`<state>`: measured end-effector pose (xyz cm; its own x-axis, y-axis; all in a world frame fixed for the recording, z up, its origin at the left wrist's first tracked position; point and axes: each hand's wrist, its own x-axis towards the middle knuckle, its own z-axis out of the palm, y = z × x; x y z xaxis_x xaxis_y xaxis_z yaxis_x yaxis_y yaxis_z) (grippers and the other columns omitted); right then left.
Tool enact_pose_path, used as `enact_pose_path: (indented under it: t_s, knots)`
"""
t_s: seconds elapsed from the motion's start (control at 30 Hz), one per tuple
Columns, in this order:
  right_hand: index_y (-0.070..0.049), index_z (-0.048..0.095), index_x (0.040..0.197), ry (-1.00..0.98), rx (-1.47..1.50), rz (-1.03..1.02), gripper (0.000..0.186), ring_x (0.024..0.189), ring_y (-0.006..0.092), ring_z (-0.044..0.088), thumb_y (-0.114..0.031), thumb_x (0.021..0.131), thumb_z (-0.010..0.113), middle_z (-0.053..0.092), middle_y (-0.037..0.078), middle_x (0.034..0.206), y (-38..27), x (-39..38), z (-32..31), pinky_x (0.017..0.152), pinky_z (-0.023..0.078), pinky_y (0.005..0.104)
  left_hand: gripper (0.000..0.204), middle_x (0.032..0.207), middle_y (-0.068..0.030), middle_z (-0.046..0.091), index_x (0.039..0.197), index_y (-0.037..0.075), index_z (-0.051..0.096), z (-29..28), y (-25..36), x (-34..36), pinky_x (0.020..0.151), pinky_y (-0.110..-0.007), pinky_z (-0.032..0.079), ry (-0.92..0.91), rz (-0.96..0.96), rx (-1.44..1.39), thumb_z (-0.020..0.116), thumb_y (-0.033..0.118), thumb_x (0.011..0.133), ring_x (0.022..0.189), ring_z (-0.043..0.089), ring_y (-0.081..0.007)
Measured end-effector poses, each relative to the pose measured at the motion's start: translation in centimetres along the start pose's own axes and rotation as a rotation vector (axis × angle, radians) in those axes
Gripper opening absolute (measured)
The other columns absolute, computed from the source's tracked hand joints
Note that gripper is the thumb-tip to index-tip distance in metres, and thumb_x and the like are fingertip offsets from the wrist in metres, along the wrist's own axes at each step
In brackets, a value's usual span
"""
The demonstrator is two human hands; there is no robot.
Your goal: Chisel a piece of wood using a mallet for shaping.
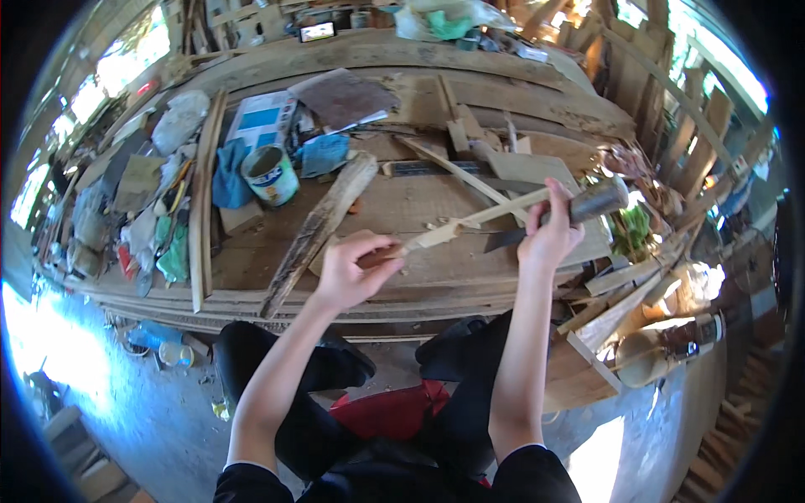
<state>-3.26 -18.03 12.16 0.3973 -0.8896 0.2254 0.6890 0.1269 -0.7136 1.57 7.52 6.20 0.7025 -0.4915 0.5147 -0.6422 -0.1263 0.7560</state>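
Observation:
A thin pale wooden strip point(449, 230) stretches across the space between my hands, above the bench. My left hand point(359, 267) is closed, pinching the strip's left end between thumb and fingers. My right hand point(550, 228) is wrapped round a knife with a thick, dark, round handle point(599, 201); its dark blade point(503, 241) points left, below the strip. The strip's other end meets the fingers of my right hand; whether they grip it too, I cannot tell. Beneath lie wood shavings and another narrow strip point(453, 170) set slantwise.
A worn wooden bench point(402, 272) spans the front. On it stand a paint can point(270, 174), a rough wood piece point(323, 226) and a long batten point(204, 210). Bags and rags point(172, 243) crowd the left. A jar point(696, 331) and boards lie at the right.

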Motion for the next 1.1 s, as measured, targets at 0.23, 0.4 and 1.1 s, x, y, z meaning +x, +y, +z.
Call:
enact_pose_path:
  t_s: [0.23,0.4,1.1]
  knots:
    - [0.0,0.064,0.083,0.079,0.043,0.091,0.011,0.04,0.0051,0.038,-0.009,0.085,0.07,0.058,0.005,0.069,1.2,0.0,0.0,0.034,0.024,0.0218,0.021,0.078,-0.0112,0.065,0.092,0.001,0.069,0.1,1.0,-1.6,0.059,-0.031,0.049,0.094,0.036,0.158,0.078,0.011,0.075,0.067,0.064,-0.0246]
    - [-0.001,0.062,0.081,0.048,-0.063,0.081,0.014,0.041,0.0047,0.04,-0.01,0.084,0.072,0.059,0.004,0.07,1.1,0.0,-0.4,0.034,0.026,0.0208,0.022,0.076,-0.0113,0.064,0.091,0.001,0.069,-0.9,0.9,-2.5,0.059,-0.031,0.049,0.018,0.034,0.107,0.079,0.013,0.076,0.065,0.063,-0.0249]
    - [-0.01,0.046,0.072,-0.418,0.275,0.274,0.022,0.046,0.0111,0.033,-0.017,0.087,0.06,0.04,0.001,0.06,1.7,-1.2,-0.2,0.042,0.025,0.0261,0.027,0.075,-0.0163,0.065,0.071,0.006,0.064,2.3,-3.7,-2.2,0.06,-0.047,0.052,-0.013,-0.356,0.82,0.061,0.028,0.087,0.07,0.066,-0.0361]
